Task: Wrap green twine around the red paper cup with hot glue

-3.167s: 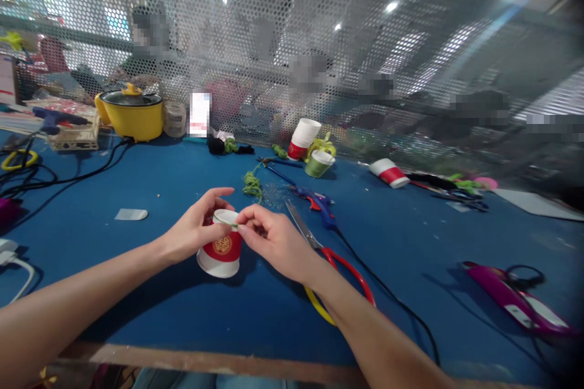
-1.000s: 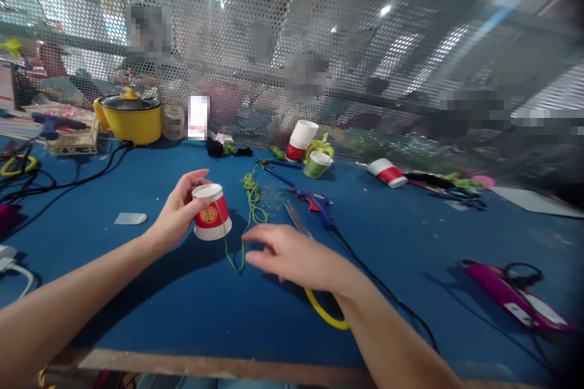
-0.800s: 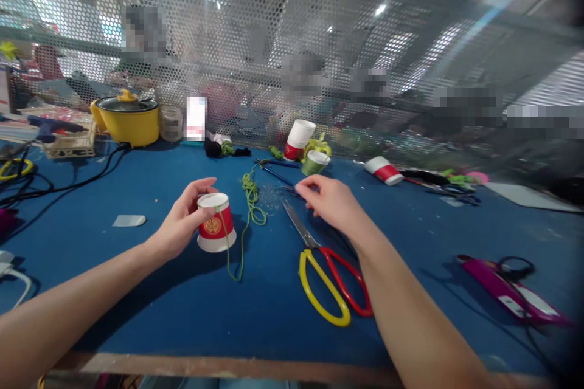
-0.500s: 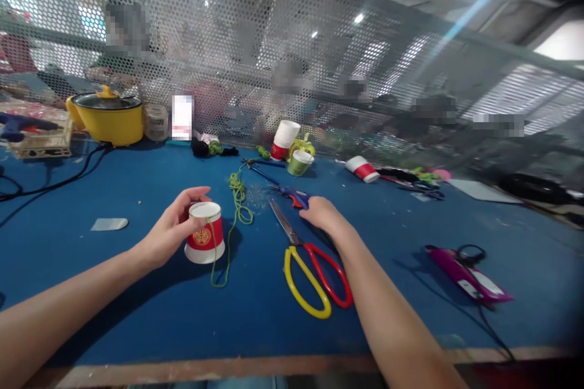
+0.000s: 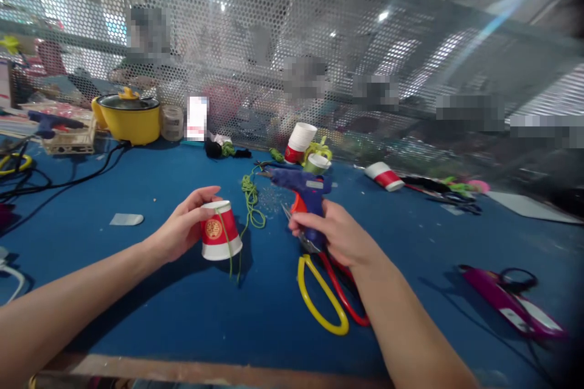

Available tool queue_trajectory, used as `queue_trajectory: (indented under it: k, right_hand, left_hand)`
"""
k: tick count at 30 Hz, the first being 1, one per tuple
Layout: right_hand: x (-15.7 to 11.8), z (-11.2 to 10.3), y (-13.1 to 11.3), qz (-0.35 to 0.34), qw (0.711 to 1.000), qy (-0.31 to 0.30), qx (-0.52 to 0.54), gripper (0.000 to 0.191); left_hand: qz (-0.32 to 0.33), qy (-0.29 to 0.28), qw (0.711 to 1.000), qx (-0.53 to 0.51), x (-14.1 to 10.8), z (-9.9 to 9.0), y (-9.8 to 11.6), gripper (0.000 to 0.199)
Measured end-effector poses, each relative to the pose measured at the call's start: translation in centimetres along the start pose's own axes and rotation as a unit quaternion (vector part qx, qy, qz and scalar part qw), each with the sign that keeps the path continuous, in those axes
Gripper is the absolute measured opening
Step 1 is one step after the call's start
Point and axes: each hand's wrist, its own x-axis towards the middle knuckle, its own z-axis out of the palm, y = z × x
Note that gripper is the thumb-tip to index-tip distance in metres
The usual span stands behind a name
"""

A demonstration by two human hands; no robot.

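Observation:
My left hand grips a red and white paper cup by its upper edge; the cup is upside down and tilted slightly. Green yarn runs down over the cup's side and trails back to a loose tangle on the table. In my right hand is a blue glue gun, its handle wrapped by my fingers and its nozzle pointing left. Beneath that hand lie large scissors with one yellow and one red handle, their blades partly hidden.
Behind stand stacked paper cups, a green cup and a yellow electric pot. A red-banded cup lies on its side. To the right is a purple device with a cable. A perforated metal screen closes the back.
My right hand has raised the glue gun off the table and turned it to the left. The cup in my left hand has tilted and lifted a little. The view has shifted left.

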Motion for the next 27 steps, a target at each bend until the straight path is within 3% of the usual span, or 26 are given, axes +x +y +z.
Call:
queue_trajectory:
  k: [3,7,20,27]
  right_hand:
    - [-1.3,1.6,-0.8,-0.025,0.996,-0.070,0.049,0.023]
    - [-1.8,2.5,-0.6,-0.039,0.993,-0.095,0.056,0.022]
    - [-3.7,5.0,-0.8,-0.060,0.993,-0.007,-0.101,0.023]
    - [-3.7,5.1,0.2,-0.099,0.979,-0.002,-0.176,0.027]
  left_hand:
    - [-0.016,0.004,1.000,-0.022,0.1,0.2,0.1,0.033]
    - [-0.010,0.007,0.999,-0.032,0.1,0.4,0.1,0.033]
    - [0.040,0.010,0.999,-0.029,0.3,0.1,-0.2,0.034]
    - [0.049,-0.002,0.999,-0.023,0.1,0.2,-0.3,0.034]
